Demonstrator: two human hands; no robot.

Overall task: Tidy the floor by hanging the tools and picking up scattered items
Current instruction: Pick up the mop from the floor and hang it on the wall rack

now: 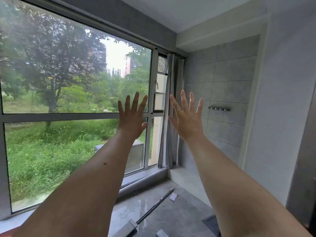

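Both arms were raised toward the window [77, 115]. Left hand [131, 117] and right hand [187, 118] had fingers spread, holding nothing. Long-handled tool [150, 209] lay on the wet-looking floor tile [179, 218], near, between the arms; small pale scrap [173, 197] just beside its far end. Hook rail [219, 109] sat on the far right wall, bare. Risk, as judged: the glossy floor could be slippery when stepping in, and the tool lying underfoot could trip the person or roll.
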